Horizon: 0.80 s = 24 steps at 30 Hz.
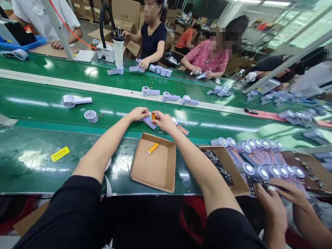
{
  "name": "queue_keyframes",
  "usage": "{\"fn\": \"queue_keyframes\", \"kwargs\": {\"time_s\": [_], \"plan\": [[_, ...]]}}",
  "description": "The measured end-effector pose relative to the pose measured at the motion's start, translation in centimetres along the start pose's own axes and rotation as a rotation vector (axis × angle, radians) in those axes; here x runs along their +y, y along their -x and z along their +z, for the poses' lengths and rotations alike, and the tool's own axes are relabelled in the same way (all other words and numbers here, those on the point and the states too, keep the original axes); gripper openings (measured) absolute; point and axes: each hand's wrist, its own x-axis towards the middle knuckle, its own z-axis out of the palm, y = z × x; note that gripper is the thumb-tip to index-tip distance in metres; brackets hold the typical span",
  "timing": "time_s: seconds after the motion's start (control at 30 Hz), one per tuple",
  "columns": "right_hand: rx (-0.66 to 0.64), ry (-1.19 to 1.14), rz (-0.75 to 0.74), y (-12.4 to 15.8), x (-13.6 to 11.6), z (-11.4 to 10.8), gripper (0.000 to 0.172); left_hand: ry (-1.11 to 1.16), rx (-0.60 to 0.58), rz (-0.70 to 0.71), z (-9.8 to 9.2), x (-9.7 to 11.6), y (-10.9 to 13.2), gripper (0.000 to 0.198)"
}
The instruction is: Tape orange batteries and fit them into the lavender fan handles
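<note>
Over the green conveyor belt [116, 126], my right hand [164, 121] pinches a small orange battery [153, 117] between thumb and fingers. My left hand [138, 113] is closed beside it, its fingertips just apart from the battery. What those left fingers grip is too small to make out. Under both hands lies a lavender fan handle [149, 123], its upper end hidden by my left fingers. A second orange battery [153, 148] rests in the shallow cardboard tray [137, 169] below my wrists. Right of my right hand is another fan housing with orange inside its handle [183, 129].
On the belt at left are a fan body [69, 101] and a round fan head [91, 117]. Several fans line the divider [109, 89]. At right, a co-worker's hands [272, 197] work beside clustered fans and a parts box [240, 185]. Other people sit opposite.
</note>
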Motion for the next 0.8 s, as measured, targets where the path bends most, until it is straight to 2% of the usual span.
{"fn": "queue_keyframes", "kwargs": {"time_s": [0.2, 0.33, 0.43, 0.53, 0.7, 0.8], "plan": [[-0.18, 0.446, 0.03, 0.4, 0.0, 1.4, 0.057, -0.015, 0.011, -0.018, 1.6, -0.5, -1.1, 0.018], [-0.264, 0.573, -0.049, -0.5, -0.8, 1.3, 0.052, -0.046, 0.009, -0.016, 2.2, 0.4, -1.4, 0.02], [-0.254, 0.557, -0.045, -0.5, -1.3, 0.8, 0.051, -0.08, 0.009, -0.012, 2.0, 1.1, -1.5, 0.021], [-0.157, 0.486, -0.021, 0.9, -1.3, 0.2, 0.045, -0.106, 0.013, -0.014, 1.9, 1.7, -1.4, 0.021], [0.03, 0.185, 0.003, 3.9, 1.5, -0.5, 0.042, -0.1, 0.023, -0.028, 2.6, 2.3, -1.3, 0.022], [-0.004, 0.118, -0.041, 3.4, 2.9, -0.6, 0.043, -0.099, 0.011, -0.047, 3.0, 2.8, -1.7, 0.02]]}}
